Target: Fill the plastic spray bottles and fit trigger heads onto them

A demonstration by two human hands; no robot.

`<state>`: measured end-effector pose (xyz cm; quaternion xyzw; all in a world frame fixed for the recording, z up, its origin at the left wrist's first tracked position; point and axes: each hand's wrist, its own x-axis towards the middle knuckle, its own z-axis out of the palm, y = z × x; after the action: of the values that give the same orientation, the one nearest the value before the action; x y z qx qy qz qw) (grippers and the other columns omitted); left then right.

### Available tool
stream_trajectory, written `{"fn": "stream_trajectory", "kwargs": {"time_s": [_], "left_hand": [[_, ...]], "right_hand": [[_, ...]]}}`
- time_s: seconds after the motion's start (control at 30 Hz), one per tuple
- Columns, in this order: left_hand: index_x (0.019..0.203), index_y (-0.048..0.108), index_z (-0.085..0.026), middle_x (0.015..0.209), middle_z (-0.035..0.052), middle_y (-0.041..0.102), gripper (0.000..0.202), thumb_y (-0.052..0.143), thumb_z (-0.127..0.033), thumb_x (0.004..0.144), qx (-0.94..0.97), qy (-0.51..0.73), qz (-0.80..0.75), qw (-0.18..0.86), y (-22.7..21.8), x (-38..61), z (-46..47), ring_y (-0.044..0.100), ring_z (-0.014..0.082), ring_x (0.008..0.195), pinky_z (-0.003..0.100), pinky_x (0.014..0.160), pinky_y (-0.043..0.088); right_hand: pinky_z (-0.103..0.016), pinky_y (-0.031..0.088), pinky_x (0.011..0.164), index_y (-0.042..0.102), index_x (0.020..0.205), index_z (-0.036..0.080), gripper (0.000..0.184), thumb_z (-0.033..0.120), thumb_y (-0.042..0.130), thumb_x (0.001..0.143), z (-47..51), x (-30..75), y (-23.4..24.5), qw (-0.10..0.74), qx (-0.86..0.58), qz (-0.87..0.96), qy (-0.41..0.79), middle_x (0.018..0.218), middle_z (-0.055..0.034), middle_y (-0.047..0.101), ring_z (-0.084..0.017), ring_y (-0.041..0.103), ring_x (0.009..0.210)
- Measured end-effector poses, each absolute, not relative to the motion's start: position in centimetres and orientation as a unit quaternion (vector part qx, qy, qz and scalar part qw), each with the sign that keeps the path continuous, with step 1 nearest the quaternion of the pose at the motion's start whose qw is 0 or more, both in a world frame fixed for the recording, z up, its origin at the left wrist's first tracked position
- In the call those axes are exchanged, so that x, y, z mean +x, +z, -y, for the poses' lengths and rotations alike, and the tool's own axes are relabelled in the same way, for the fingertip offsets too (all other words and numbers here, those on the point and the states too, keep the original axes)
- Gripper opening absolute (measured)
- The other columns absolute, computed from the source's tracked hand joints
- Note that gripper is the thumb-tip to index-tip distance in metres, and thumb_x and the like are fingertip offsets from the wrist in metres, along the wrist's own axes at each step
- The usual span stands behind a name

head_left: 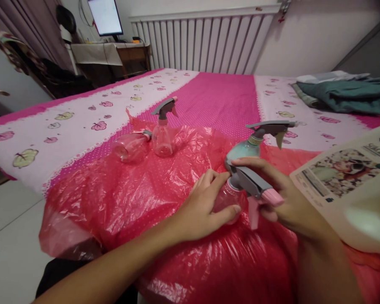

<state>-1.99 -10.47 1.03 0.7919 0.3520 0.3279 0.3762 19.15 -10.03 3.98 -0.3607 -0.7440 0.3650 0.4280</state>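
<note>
As the left hand point(201, 209) grips one clear pink plastic bottle point(221, 200), the right hand point(289, 200) clasps its grey-and-pink trigger head point(251, 182); two pink bottles point(162, 141), one pale-green bottle point(244, 150) beyond!

One head-worn camera looks forward and down from close above the near edge of the bed point(224, 93) toward the radiator point(202, 44) beyond.

Light is moderate and diffuse. Glare streaks the red plastic point(139, 198); the monitor point(106, 19) glows white. Fine detail is soft, including on the held spray bottle point(251, 180). Wide-angle distortion stretches the edges; top-right corner darkens.
</note>
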Motion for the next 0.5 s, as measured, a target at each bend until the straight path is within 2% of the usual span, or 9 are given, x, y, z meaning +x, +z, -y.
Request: {"fn": "stream_trajectory", "kwargs": {"time_s": [0.13,0.33,0.5], "left_hand": [[0.133,0.052,-0.026,0.116,0.0075,0.053,0.042,0.064,-0.046,0.097,0.793,0.332,-0.352,0.370,1.0,-2.0,10.5,0.055,0.0287,0.110,0.050,0.098,0.050],[0.135,0.051,-0.028,0.114,0.0071,0.053,0.044,0.065,-0.043,0.097,0.796,0.328,-0.359,0.361,1.1,-1.9,10.6,0.054,0.0283,0.107,0.051,0.096,0.051],[0.142,0.049,-0.029,0.109,0.0065,0.052,0.050,0.063,-0.044,0.097,0.801,0.320,-0.354,0.361,1.1,-1.8,10.7,0.053,0.0271,0.102,0.049,0.092,0.051]], "right_hand": [[-0.033,0.058,0.101,0.066,0.137,0.038,0.053,0.041,0.083,0.086,9.9,19.0,3.6,0.429,-0.346,0.732,0.400,0.123,-0.0010,0.070,-0.024,0.069,0.114],[-0.036,0.057,0.102,0.064,0.133,0.033,0.042,0.052,0.072,0.096,10.2,18.7,3.5,0.430,-0.352,0.726,0.405,0.124,-0.0037,0.068,-0.024,0.067,0.117],[-0.027,0.053,0.099,0.058,0.122,0.034,0.040,0.038,0.081,0.090,10.2,17.9,3.1,0.455,-0.333,0.730,0.387,0.120,0.0006,0.060,-0.018,0.063,0.114]]}}
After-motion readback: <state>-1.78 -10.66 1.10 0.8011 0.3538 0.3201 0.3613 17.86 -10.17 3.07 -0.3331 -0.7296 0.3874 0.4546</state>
